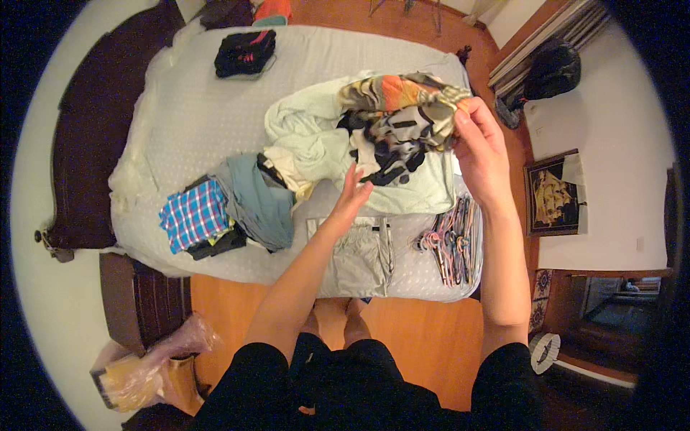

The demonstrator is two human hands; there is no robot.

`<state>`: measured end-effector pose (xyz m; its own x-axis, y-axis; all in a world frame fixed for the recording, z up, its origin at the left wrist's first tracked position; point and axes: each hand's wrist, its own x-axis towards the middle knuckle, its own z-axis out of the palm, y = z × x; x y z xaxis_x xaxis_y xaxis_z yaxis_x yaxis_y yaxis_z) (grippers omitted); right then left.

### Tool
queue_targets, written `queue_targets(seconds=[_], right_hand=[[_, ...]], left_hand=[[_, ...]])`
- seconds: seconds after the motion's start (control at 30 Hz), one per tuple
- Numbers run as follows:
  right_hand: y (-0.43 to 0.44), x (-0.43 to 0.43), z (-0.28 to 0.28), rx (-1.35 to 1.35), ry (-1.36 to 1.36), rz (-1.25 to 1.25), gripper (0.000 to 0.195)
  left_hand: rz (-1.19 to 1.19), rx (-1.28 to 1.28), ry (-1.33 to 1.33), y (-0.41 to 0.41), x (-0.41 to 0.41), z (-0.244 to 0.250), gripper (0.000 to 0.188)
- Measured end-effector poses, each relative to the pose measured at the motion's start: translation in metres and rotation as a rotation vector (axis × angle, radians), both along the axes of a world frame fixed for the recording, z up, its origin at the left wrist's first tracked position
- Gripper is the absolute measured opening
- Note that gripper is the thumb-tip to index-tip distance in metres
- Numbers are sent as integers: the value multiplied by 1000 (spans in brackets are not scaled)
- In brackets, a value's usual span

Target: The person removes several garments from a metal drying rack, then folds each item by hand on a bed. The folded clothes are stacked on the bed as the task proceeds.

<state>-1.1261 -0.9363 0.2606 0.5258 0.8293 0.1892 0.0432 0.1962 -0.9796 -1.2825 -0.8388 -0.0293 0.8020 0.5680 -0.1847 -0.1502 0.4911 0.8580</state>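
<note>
My right hand [480, 145] pinches a patterned garment [412, 118] in grey, black and orange at its right end, lifting that part. My left hand [350, 199] has its fingers apart near the garment's lower left; nothing shows in it. Beneath the garment lies a pale green towel-like cloth [312, 121] on the bed. Light grey shorts or trousers [358, 253] lie flat at the bed's near edge, below my left hand. To their right is a pile of clothes hangers [453, 242]. A blue checked cloth [197, 215] and a grey-green garment [259, 202] lie at the left.
Folded black clothing [245, 53] lies at the bed's far left. A dark headboard [86, 129] borders the bed on the left, with a dark nightstand [145, 301] near it. Plastic-wrapped items [145, 372] stand on the floor at lower left. A framed ship picture [552, 194] is at the right.
</note>
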Motion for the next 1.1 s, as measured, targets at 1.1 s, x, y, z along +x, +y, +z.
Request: queue_targets(seconds=[1.1], right_hand=[[-97,-88,30,-346,-851,447,42]], left_hand=[[-318,1470,-134,11,-116,359,43]])
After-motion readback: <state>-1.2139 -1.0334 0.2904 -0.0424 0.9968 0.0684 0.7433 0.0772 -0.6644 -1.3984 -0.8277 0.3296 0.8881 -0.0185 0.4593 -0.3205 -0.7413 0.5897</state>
